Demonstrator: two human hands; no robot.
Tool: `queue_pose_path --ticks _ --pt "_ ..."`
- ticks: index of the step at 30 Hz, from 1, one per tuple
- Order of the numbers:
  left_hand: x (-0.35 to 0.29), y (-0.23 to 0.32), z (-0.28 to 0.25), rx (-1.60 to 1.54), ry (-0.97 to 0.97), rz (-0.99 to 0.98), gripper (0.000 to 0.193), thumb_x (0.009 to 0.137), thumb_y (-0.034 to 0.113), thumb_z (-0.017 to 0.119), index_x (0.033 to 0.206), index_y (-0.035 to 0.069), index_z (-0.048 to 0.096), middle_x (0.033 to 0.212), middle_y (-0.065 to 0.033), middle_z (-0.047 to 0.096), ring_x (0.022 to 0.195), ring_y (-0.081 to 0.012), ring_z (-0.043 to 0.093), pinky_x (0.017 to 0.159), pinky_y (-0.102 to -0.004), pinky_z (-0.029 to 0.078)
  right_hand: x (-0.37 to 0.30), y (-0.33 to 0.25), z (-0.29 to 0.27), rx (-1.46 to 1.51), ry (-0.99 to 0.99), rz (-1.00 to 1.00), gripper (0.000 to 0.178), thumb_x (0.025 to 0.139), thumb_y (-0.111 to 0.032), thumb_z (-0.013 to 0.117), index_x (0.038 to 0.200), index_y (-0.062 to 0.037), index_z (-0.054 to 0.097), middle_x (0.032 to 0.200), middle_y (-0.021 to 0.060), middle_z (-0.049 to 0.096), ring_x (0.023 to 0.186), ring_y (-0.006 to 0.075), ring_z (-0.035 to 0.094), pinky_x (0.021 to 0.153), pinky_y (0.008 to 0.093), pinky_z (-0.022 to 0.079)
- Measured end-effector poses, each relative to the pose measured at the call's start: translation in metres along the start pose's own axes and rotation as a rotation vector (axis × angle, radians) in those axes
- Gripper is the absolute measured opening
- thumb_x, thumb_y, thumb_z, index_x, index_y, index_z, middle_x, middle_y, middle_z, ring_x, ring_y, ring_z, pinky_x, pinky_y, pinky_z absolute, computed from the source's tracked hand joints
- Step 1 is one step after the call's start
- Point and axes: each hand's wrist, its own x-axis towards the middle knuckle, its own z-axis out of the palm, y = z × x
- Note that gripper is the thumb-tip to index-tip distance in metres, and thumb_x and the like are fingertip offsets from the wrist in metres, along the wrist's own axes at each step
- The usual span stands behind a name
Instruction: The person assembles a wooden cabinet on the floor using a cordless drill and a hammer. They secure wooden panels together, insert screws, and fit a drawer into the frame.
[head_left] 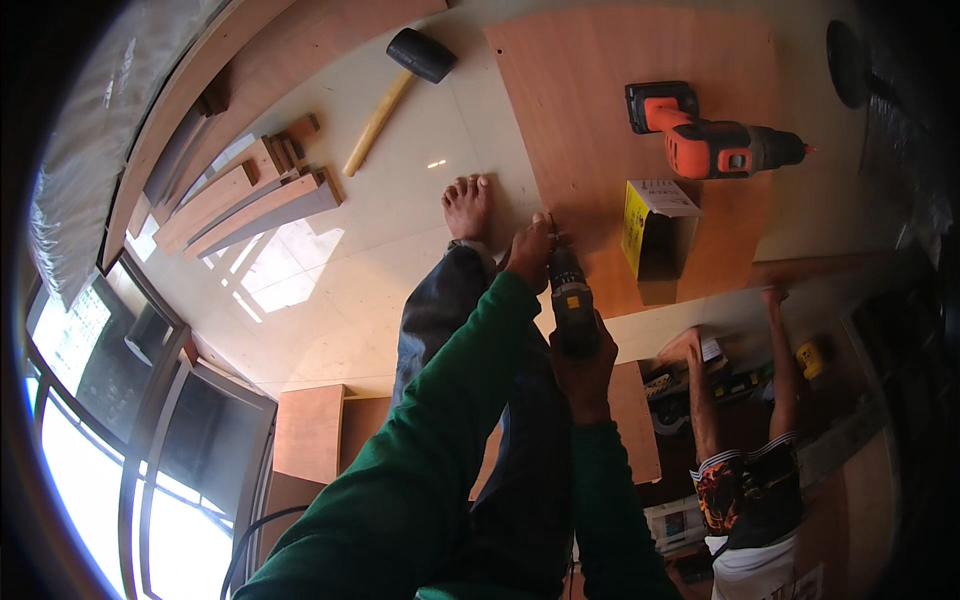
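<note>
My right hand (588, 370) is wrapped round the handle end of a dark cordless drill (573, 305), whose chuck points away from me. Close beside the chuck is my left hand (529, 250), its fingers pinched together near the bit; what they hold is too small to make out. The drill's tip is at the left edge of a reddish-brown wooden panel (570, 120). On that panel lie an orange-and-black cordless drill (715, 147) and, nearer to me, an open yellow-and-white cardboard box (652, 228).
A black-headed mallet (421, 56) with a wooden handle lies on the pale tiled floor (400, 235). Wooden strips (262, 200) are piled at left, near glass-paned frames (200, 440). Wooden box pieces (312, 430) stand nearer me. Another person's legs (704, 400) show at lower right beside scattered tools.
</note>
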Motion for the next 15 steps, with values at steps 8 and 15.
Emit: queue_pose_path --ticks 8,15 --pt "-0.174 0.049 0.031 0.618 0.142 0.647 0.072 0.095 0.057 0.065 0.135 0.000 0.053 0.130 -0.0265 0.059 0.129 -0.0447 0.051 0.110 -0.0529 0.039 0.005 0.045 0.000 0.100 0.037 0.017 0.044 0.095 -0.040 0.072 0.112 0.0001 0.064 0.095 0.0196 0.073 0.087 0.0328 0.073 0.081 0.0412 0.059" --pt "-0.190 0.038 0.036 0.805 0.140 0.273 0.105 0.085 0.058 0.071 0.152 -0.011 0.029 0.122 -0.0358 0.064 0.113 -0.0493 0.065 0.098 -0.0527 0.051 0.001 0.034 -0.013 0.186 -0.165 0.346 0.075 0.108 -0.059 0.046 0.151 0.0024 0.037 0.138 0.0157 0.054 0.121 0.0249 0.059 0.109 0.0367 0.047"
